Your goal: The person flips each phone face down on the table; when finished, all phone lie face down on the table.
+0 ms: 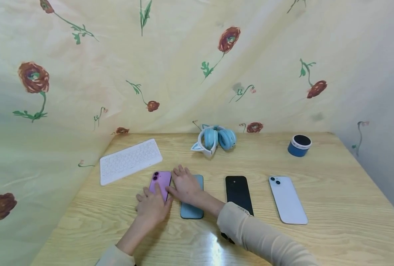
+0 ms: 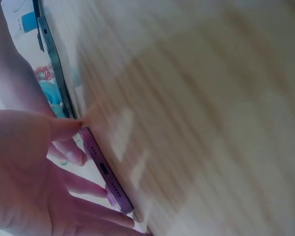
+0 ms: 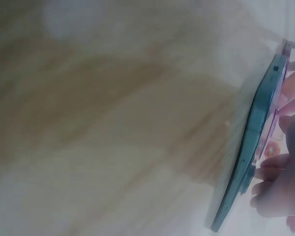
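A purple smartphone (image 1: 163, 181) lies back up on the table, its two camera lenses at the far end. My left hand (image 1: 152, 208) spans its near end, thumb by the right edge and fingers along the left, index finger over the back; the left wrist view shows the phone's port edge (image 2: 104, 168) between thumb and fingers. My right hand (image 1: 187, 186) reaches over a teal smartphone (image 1: 192, 211), its thumb at the purple phone's right edge and its other fingers spread forward. In the right wrist view the teal phone's side (image 3: 253, 128) stands before that hand.
A black smartphone (image 1: 237, 189), partly behind my right sleeve (image 1: 250, 231), and a white smartphone (image 1: 288, 199) lie to the right. Farther back are a white keyboard (image 1: 130, 162), blue cat-ear headphones (image 1: 211, 140) and a small blue speaker (image 1: 298, 147). A flowered cloth (image 1: 183, 74) hangs behind the table.
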`<state>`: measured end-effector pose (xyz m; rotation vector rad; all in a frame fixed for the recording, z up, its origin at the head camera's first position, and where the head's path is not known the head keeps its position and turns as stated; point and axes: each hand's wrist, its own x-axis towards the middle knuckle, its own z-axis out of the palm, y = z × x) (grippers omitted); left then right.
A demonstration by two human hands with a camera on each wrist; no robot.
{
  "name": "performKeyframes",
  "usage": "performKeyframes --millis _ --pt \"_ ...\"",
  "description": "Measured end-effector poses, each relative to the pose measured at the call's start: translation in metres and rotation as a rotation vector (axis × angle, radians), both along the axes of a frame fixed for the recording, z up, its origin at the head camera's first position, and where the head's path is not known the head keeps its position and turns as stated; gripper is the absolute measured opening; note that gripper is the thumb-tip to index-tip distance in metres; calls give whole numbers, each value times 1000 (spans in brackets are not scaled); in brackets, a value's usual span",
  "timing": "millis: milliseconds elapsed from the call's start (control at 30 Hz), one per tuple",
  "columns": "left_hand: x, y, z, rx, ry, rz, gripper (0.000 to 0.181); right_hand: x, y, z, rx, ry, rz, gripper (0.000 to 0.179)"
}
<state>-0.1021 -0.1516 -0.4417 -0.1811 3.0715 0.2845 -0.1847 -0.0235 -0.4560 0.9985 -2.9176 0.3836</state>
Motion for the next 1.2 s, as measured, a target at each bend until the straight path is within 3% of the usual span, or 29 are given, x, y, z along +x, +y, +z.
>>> performKeyframes --millis 133,433,667,1067,1200 --pt "3 -3 -1 -47 38 -15 69 3 -4 0 8 -28 3 66" --pt "4 -5 -5 -216 226 -160 55 0 -4 -2 -27 -67 6 66" --pt "4 -9 -2 -203 294 -240 54 -3 -1 -3 -78 -118 -10 65" --pt "4 -21 -3 -114 310 -294 51 -7 0 -3 -195 -181 0 64" --pt "5 -24 -2 -58 345 -318 63 -10 0 -4 -236 -184 32 60"
